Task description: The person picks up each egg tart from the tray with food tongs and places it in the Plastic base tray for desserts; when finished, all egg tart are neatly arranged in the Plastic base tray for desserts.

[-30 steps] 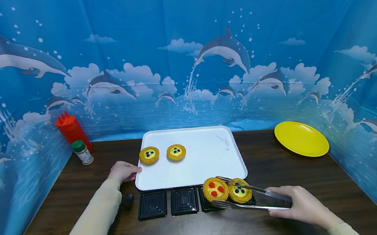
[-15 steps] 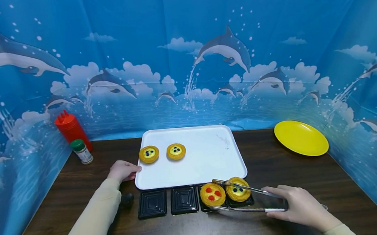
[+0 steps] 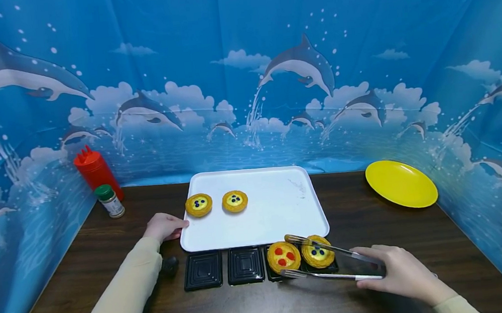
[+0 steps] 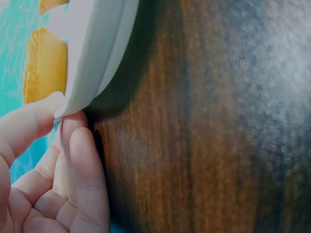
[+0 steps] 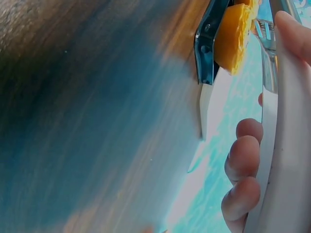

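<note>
My left hand (image 3: pixel 165 227) pinches the left rim of the white tray (image 3: pixel 280 219); the left wrist view shows the thumb above and fingers below. My right hand (image 3: pixel 395 269) holds metal serving tongs (image 3: pixel 341 275), pointing left. Their tips stand apart over the red-topped tart (image 3: pixel 283 256), one on its far side, one on its near side. That tart sits on a small black square tray. Right of it, a blueberry-topped tart (image 3: pixel 319 259) rests on another black tray, partly behind the tongs' upper arm. Two more blueberry tarts, left (image 3: pixel 198 205) and right (image 3: pixel 234 202), lie on the white tray.
Two black square trays, left (image 3: pixel 203 271) and right (image 3: pixel 245 266), hold nothing. A yellow plate (image 3: pixel 401 184) lies at the back right. A red squeeze bottle (image 3: pixel 97 171) and green-capped shaker (image 3: pixel 110 202) stand at the back left. A dolphin-print curtain (image 3: pixel 243 76) surrounds the table (image 3: pixel 257 312).
The red-topped tart has moved down and slightly left onto the third black tray. The tongs' tips have spread around it and now lie higher. The left hand has stayed on the tray's rim.
</note>
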`<state>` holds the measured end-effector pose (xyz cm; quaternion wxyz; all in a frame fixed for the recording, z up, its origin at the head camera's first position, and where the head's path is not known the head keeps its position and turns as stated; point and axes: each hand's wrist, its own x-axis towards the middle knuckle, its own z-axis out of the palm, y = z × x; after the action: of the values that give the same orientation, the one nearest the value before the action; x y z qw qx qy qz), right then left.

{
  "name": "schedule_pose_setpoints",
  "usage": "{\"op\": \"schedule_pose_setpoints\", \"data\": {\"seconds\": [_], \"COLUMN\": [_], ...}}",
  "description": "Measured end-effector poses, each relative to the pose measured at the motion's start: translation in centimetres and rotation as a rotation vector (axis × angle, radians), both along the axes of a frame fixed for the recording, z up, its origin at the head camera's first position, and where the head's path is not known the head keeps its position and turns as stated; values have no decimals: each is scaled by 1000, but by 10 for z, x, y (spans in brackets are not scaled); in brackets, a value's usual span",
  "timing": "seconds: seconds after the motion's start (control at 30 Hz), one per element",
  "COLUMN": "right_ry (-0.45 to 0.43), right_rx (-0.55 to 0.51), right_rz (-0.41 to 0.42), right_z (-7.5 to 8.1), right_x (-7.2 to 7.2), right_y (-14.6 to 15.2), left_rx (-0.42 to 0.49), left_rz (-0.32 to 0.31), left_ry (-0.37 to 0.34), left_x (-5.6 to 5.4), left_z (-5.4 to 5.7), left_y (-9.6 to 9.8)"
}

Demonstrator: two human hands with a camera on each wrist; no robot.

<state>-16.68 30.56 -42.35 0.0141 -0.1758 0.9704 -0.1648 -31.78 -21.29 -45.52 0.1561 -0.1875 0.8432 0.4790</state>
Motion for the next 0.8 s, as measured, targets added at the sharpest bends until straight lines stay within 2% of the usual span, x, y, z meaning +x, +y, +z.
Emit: {"op": "schedule_pose_setpoints", "data": {"seconds": [0.23, 0.43, 0.8], "right_ry": [12, -9, 20], "right_rx": [-45, -71, -80], "right_rz": [14, -20, -35], "right_z": [3, 8, 11], "right_x": [-1, -5, -24], "right_y": [4, 4, 3], "left_rx": [0, 4, 29], "left_rz": [1, -3, -17], "left_ry": [-5, -13, -23], "left_x": [-3, -6, -6], "left_z": [-2, -4, -2], "left_y": [0, -3, -4]}}
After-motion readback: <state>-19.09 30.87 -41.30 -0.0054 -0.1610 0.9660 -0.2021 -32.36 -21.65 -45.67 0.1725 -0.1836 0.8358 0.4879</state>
